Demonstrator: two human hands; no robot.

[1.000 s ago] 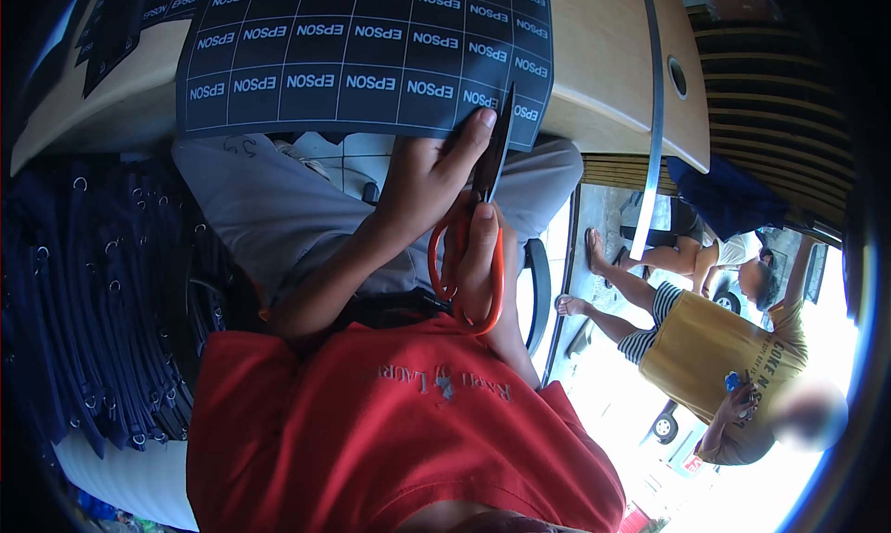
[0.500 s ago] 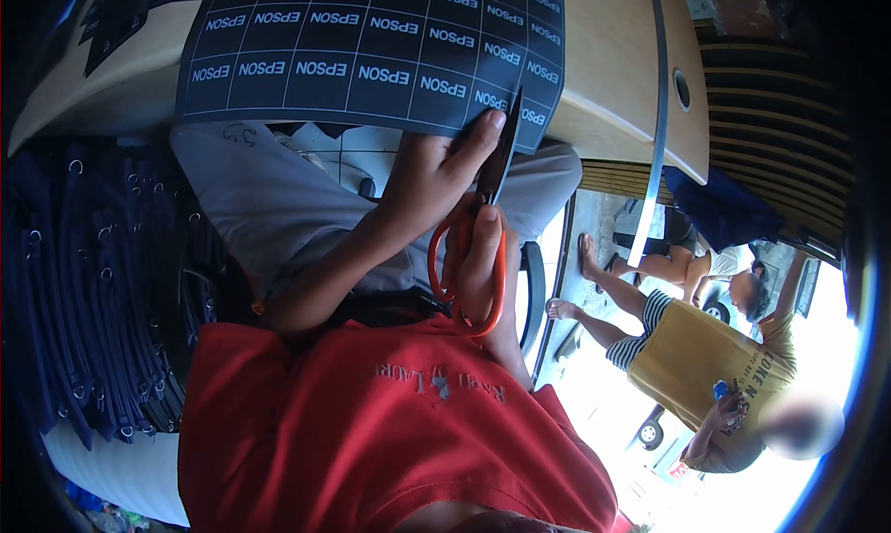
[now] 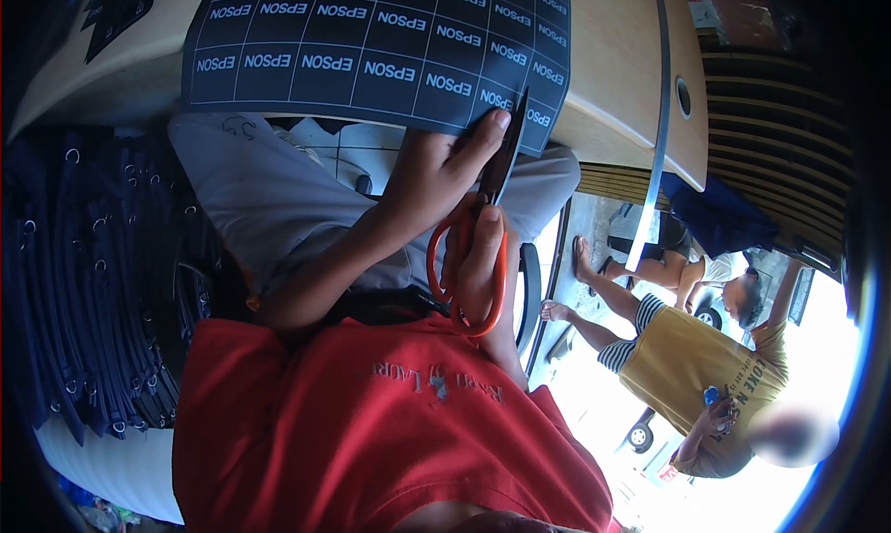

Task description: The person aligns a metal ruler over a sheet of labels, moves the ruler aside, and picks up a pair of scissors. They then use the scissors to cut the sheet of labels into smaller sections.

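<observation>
A dark sheet (image 3: pixel 334 87) printed with a grid of white EPSON labels lies partly on the table and overhangs its near edge. My left hand (image 3: pixel 445 166) grips that edge near the right corner, thumb on top and fingers hidden underneath. Orange-handled scissors (image 3: pixel 502 166) are in my right hand (image 3: pixel 478 264), its fingers through the loops. Their dark blades reach across the sheet's near edge beside my left thumb, between the last two label columns. One blade shows above the sheet; the other is largely hidden.
The wooden table (image 3: pixel 617 97) has a round hole and a metal strip (image 3: pixel 661 115) across its right side. Dark blue straps with metal rings (image 3: pixel 93 282) hang at left. More dark label pieces (image 3: pixel 125 22) lie at upper left. A person in a yellow shirt (image 3: pixel 691 357) stands at right.
The sheet's near edge appears slightly higher and farther right. The scissor tips have shifted slightly right with it. Both hands keep nearly the same grip.
</observation>
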